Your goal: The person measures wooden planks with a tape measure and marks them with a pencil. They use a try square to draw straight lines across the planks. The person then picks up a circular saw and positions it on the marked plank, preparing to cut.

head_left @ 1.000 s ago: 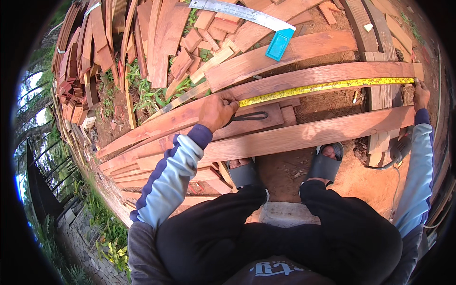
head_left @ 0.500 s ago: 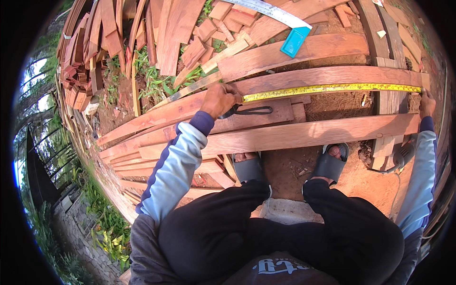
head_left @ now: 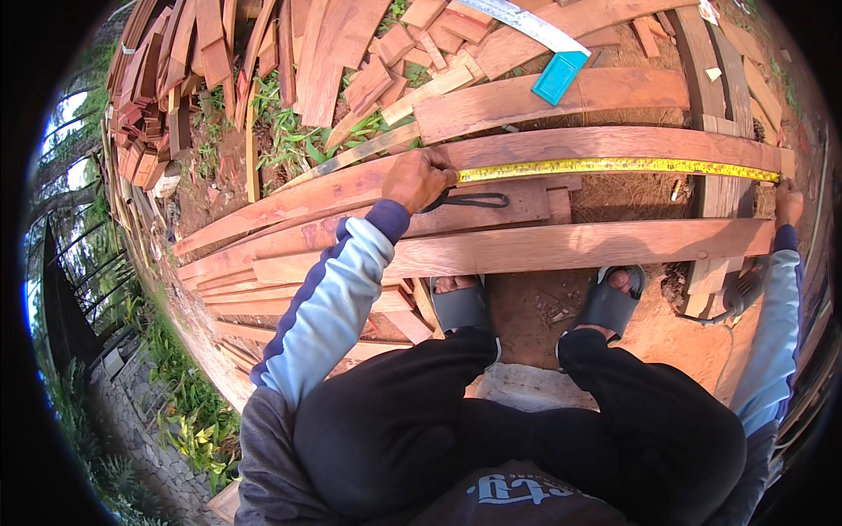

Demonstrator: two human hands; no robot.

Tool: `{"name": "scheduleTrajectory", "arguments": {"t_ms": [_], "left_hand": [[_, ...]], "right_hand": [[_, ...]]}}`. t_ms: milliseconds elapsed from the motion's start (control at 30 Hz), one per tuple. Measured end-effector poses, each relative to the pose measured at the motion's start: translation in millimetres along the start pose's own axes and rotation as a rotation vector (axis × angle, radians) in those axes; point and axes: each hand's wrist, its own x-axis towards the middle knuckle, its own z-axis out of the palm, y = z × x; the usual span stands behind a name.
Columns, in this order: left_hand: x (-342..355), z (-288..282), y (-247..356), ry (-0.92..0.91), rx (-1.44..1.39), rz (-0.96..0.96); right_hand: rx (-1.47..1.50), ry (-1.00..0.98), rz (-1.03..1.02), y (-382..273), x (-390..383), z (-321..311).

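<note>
My left hand (head_left: 417,181) grips a tape measure with a dark wrist strap (head_left: 474,201), its case mostly hidden by my fingers. The extended yellow blade (head_left: 614,166) runs rightward along a long reddish board (head_left: 526,145). At that board's right end, my right hand (head_left: 788,203) has its fingers closed on the tape's tip, partly hidden. A second plank (head_left: 579,245) lies nearer me, over stacked boards. Above them rests another board (head_left: 551,103), and beyond it a metal square (head_left: 526,26) with a turquoise handle (head_left: 560,77).
Piles of cut planks (head_left: 158,88) and short offcuts (head_left: 368,88) lie among grass. Two weathered beams (head_left: 712,96) cross beneath the boards at the right, beside a dark tool with a cord (head_left: 737,294). My sandalled feet (head_left: 605,307) rest on dirt. Plants and stone paving (head_left: 132,416) are at the left.
Both hands and the stretched tape appear slightly lower and further right in the picture, along with the surrounding boards, as the view shifts. Both hands keep their hold on the tape.
</note>
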Motion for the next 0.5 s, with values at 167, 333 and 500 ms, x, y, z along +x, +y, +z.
{"name": "scheduleTrajectory", "arguments": {"t_ms": [167, 333, 500], "left_hand": [[-0.4, -5.6, -4.4, -0.032, 0.009, 0.028], [2.2, -8.8, 3.5, -0.050, -0.030, -0.023], [5.7, 3.3, -13.7, -0.051, -0.177, 0.001]], "right_hand": [[-0.183, -0.048, -0.081, -19.9, -3.3, 2.5], [-0.181, -0.082, -0.080, -35.3, -16.9, -8.7], [-0.092, 0.048, -0.027, -64.1, -48.3, -16.5]]}}
